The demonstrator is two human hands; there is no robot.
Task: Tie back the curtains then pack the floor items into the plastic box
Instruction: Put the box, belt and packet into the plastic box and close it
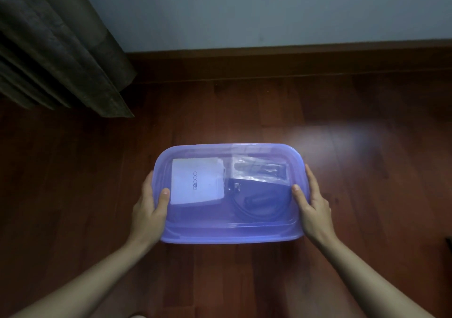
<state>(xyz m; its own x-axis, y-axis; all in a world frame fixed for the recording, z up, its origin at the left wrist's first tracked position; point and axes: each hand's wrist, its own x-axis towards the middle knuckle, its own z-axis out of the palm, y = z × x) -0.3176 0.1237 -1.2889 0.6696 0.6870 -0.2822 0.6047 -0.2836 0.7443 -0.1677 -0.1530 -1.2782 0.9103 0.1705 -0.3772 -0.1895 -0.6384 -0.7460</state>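
A plastic box with a translucent purple lid [230, 229] sits over the wooden floor in the middle of the view. My left hand [149, 207] grips its left end, thumb on top of the lid. My right hand [313, 205] grips the right end the same way. Through the lid I see a white carton [195, 180] on the left, a clear plastic packet [259, 168] at the back right and a dark coiled cable [259, 202] in front of it. A dark grey curtain [56, 48] hangs at the upper left, its hem near the floor.
A pale wall with a brown skirting board [293, 60] runs across the back. The dark red wooden floor [73, 195] stretches on all sides of the box. A small dark object [448, 244] shows at the right edge.
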